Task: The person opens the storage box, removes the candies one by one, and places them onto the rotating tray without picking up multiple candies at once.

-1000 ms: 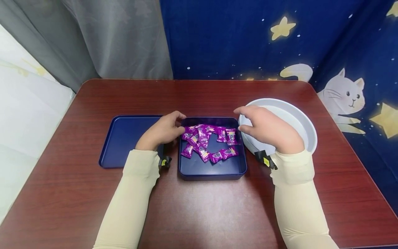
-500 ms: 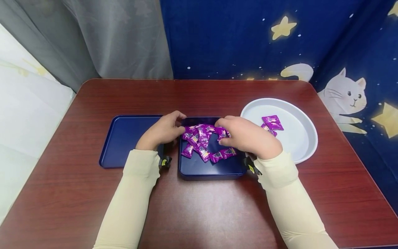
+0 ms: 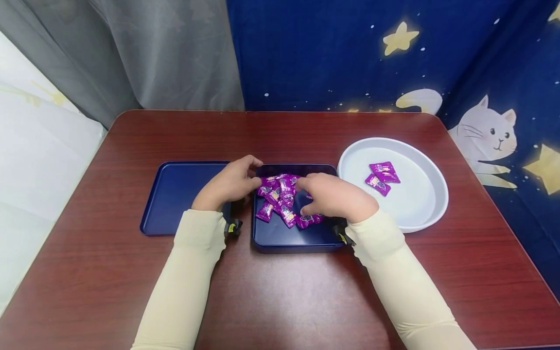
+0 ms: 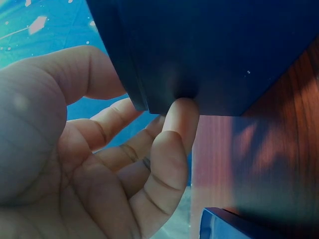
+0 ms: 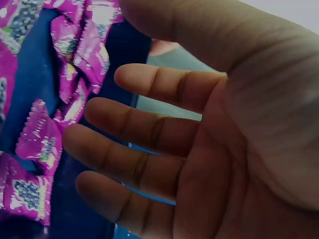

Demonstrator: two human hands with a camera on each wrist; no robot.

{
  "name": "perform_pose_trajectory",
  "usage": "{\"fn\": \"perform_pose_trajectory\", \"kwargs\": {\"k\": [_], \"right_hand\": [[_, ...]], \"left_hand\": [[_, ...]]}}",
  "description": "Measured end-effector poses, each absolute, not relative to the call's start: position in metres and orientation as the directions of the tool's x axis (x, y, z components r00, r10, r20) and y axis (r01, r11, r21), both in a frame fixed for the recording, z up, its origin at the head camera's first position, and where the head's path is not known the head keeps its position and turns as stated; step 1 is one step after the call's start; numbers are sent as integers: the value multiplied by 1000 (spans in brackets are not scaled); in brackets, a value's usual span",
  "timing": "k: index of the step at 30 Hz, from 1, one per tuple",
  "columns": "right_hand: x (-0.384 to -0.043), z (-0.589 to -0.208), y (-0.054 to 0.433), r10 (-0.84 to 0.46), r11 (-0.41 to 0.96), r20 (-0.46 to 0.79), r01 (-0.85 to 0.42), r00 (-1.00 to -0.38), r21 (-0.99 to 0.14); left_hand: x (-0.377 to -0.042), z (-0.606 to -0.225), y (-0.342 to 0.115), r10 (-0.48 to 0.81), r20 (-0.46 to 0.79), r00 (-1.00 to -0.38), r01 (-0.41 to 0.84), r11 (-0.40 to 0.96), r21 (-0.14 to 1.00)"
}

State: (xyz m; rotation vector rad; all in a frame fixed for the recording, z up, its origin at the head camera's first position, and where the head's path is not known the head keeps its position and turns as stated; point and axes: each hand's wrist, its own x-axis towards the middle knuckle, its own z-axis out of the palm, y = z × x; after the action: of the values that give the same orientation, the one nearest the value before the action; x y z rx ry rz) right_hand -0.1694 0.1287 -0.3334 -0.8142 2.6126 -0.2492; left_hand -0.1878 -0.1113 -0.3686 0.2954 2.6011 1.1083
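Note:
A dark blue rectangular box sits mid-table, with several purple wrapped candies inside. My left hand grips the box's far left corner. In the left wrist view its thumb reaches the rim while a curled fingertip presses the outer wall. My right hand hovers palm down over the box's right half and covers part of the candies. Its fingers are spread and slightly bent, with nothing between them and the thumb; candies lie just past the fingertips in the right wrist view.
To the right stands a round white tray with a few of the same candies in it. A flat blue lid lies left of the box, partly behind the left forearm. Curtains hang behind the table's back edge.
My right hand has moved left from over the white tray to over the box. Candies in the tray, hidden before, now show. The left hand has stayed at the box corner.

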Motion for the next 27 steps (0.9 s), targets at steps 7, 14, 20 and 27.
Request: {"fn": "perform_pose_trajectory", "kwargs": {"k": [7,14,20,27], "right_hand": [[-170,-341,126,-534,845,-359,-479,-765,-238],[-168,-346,125,-500,866,-373,-462,-781,-192],[-169,-350,124,-483,874,-407,-455,-775,-171],[-171,-355,123,-505,861,-407,-475,-761,-181]], "left_hand": [[-189,-369,-111,303,-192,-933,72,681,729],[-189,-369,-111,304,-192,-933,71,680,730],[-188,-368,-112,298,-191,-935,69,683,727],[-188,-370,-111,302,-186,-935,71,673,736]]}}
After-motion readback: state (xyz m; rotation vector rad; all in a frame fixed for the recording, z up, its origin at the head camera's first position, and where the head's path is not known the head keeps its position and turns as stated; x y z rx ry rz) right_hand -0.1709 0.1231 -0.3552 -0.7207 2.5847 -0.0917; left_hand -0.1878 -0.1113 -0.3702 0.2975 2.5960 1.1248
